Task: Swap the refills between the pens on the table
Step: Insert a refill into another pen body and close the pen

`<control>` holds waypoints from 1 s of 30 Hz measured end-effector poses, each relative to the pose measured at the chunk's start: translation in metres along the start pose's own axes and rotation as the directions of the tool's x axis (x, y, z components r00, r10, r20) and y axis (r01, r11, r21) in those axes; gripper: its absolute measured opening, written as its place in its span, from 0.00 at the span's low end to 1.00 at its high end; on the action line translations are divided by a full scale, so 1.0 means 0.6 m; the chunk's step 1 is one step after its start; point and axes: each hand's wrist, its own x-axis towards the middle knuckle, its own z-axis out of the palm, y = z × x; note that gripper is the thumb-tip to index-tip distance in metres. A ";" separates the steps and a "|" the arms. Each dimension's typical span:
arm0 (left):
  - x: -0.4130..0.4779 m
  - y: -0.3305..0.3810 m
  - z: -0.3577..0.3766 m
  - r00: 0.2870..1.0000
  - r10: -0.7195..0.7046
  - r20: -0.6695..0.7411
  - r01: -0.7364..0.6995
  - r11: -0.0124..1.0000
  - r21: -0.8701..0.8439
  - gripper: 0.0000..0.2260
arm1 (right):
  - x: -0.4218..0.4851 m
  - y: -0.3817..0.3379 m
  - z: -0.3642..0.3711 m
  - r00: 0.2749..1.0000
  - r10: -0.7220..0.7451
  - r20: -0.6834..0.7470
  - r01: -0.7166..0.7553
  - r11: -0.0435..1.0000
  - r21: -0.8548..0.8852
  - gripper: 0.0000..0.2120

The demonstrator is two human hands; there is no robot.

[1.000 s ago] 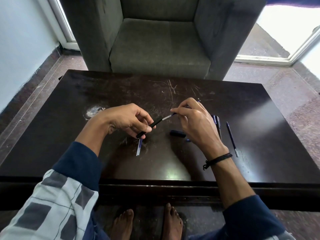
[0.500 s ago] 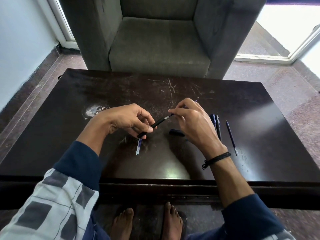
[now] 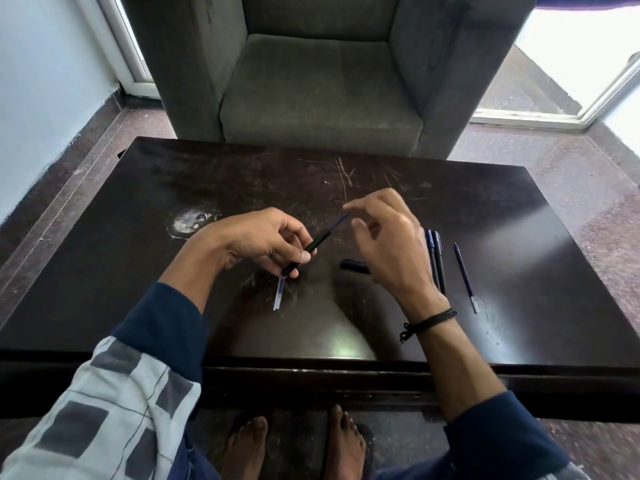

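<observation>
Head view: blue refill part-way in black barrel, swap mid-step.

Nearest, at 6 o'clock of the left hand, one clear refill flat on the table; at 3 o'clock of the right hand, one lone refill, thin and dark blue, and between it and that hand two whole pens side by side, touching. Three refills in all. Between the hands, one short black piece, likely a cap or barrel end. Further out, left fingers curled round the single black barrel, tilted toward 1 o'clock, blue refill sticking out of its far end. Right fingertips loosely curled at that refill's tip; blurred, so cannot tell whether pinching or merely near. Looks like seating the refill; next calls for a straight push along the barrel, then closing with the black piece.
</observation>
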 end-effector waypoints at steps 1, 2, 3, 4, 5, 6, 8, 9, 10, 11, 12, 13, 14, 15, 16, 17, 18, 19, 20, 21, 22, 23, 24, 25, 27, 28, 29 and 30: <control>0.000 0.000 0.000 1.000 0.001 -0.003 -0.001 1.000 -0.004 0.08 | 0.002 0.002 -0.002 0.994 0.095 -0.062 -0.093 0.995 0.036 0.07; 0.000 0.000 0.000 1.000 0.002 -0.005 -0.003 1.000 -0.007 0.08 | 0.005 0.003 -0.004 0.972 0.211 -0.104 -0.202 0.975 0.090 0.05; 0.000 -0.001 0.000 1.000 0.007 -0.005 -0.007 1.000 -0.010 0.08 | 0.008 0.005 -0.006 0.935 0.338 -0.104 -0.319 0.933 0.170 0.02; 0.000 0.000 0.000 1.000 0.011 -0.005 -0.011 1.000 -0.013 0.08 | 0.011 0.006 -0.009 0.888 0.456 -0.059 -0.425 0.863 0.273 0.02; 0.000 -0.001 0.001 1.000 0.015 -0.003 -0.015 1.000 -0.017 0.08 | 0.012 0.008 -0.010 0.836 0.548 0.028 -0.517 0.769 0.375 0.05; 0.001 -0.001 0.001 1.000 0.017 -0.001 -0.017 1.000 -0.021 0.08 | 0.011 0.008 -0.012 0.784 0.607 0.131 -0.592 0.668 0.451 0.07; 0.002 0.000 0.004 1.000 0.019 0.009 -0.018 1.000 -0.023 0.07 | 0.010 0.008 -0.011 0.703 0.649 0.290 -0.685 0.508 0.522 0.11; 0.002 0.000 0.006 1.000 0.019 0.016 -0.019 1.000 -0.021 0.08 | 0.009 0.007 -0.008 0.682 0.651 0.333 -0.705 0.464 0.536 0.12; 0.003 0.001 0.007 1.000 0.020 0.024 -0.020 1.000 -0.016 0.08 | 0.008 0.006 -0.005 0.671 0.651 0.355 -0.715 0.441 0.543 0.13; 0.003 0.001 0.008 0.999 0.020 0.033 -0.019 1.000 -0.010 0.08 | 0.008 0.005 -0.001 0.670 0.647 0.364 -0.715 0.430 0.551 0.13; 0.003 0.001 0.009 0.999 0.017 0.045 -0.016 1.000 -0.002 0.08 | 0.009 0.004 0.003 0.672 0.644 0.367 -0.712 0.423 0.561 0.13; 0.002 0.001 0.009 0.998 0.013 0.056 -0.013 1.000 0.005 0.08 | 0.008 0.004 0.006 0.675 0.641 0.366 -0.706 0.417 0.572 0.13; 0.002 0.001 0.010 0.998 0.010 0.065 -0.010 1.000 0.010 0.08 | 0.007 0.005 0.009 0.680 0.636 0.365 -0.700 0.415 0.582 0.11; 0.002 0.001 0.010 0.998 0.009 0.068 -0.010 1.000 0.014 0.08 | 0.006 0.005 0.011 0.685 0.630 0.366 -0.696 0.415 0.586 0.09; 0.002 0.001 0.010 0.998 0.009 0.066 -0.010 1.000 0.018 0.07 | 0.004 0.005 0.012 0.688 0.623 0.372 -0.695 0.419 0.584 0.09; 0.003 0.001 0.010 0.998 0.011 0.061 -0.012 1.000 0.022 0.07 | 0.003 0.003 0.013 0.690 0.616 0.380 -0.697 0.424 0.578 0.09; 0.003 0.001 0.010 0.998 0.012 0.056 -0.014 1.000 0.025 0.07 | 0.002 0.002 0.013 0.690 0.611 0.387 -0.700 0.429 0.571 0.10; 0.003 0.001 0.011 0.999 0.014 0.053 -0.015 1.000 0.027 0.07 | 0.000 0.001 0.014 0.690 0.607 0.393 -0.703 0.433 0.565 0.12; 0.004 0.001 0.012 0.999 0.015 0.051 -0.016 0.999 0.028 0.08 | -0.001 -0.001 0.015 0.691 0.605 0.396 -0.704 0.442 0.556 0.13; 0.004 0.002 0.012 0.999 0.015 0.051 -0.016 0.999 0.028 0.08 | -0.001 -0.002 0.015 0.692 0.602 0.397 -0.706 0.453 0.545 0.14; 0.004 0.002 0.013 0.999 0.014 0.051 -0.016 0.999 0.030 0.07 | -0.001 -0.003 0.015 0.693 0.600 0.400 -0.709 0.462 0.533 0.15; 0.004 0.002 0.013 0.999 0.014 0.053 -0.016 0.999 0.033 0.07 | -0.001 -0.002 0.015 0.693 0.598 0.403 -0.710 0.468 0.526 0.15; 0.004 0.002 0.012 0.998 0.015 0.053 -0.017 0.999 0.037 0.08 | 0.000 -0.001 0.014 0.694 0.595 0.406 -0.710 0.472 0.523 0.15; 0.005 0.002 0.012 0.999 0.016 0.052 -0.018 0.999 0.040 0.08 | 0.001 0.000 0.012 0.695 0.594 0.405 -0.709 0.471 0.525 0.16; 0.005 0.002 0.012 0.999 0.016 0.048 -0.019 0.999 0.045 0.08 | 0.003 0.002 0.008 0.693 0.599 0.402 -0.706 0.450 0.548 0.14; 0.005 0.002 0.012 0.999 0.015 0.048 -0.017 0.999 0.043 0.08 | 0.003 0.003 0.007 0.690 0.602 0.401 -0.705 0.436 0.559 0.13; 0.005 0.002 0.013 0.999 0.012 0.048 -0.014 0.999 0.041 0.08 | 0.003 0.003 0.007 0.688 0.604 0.402 -0.706 0.430 0.562 0.11; 0.004 0.001 0.013 0.999 0.011 0.049 -0.013 0.999 0.040 0.08 | 0.002 0.003 0.008 0.688 0.604 0.402 -0.707 0.432 0.560 0.10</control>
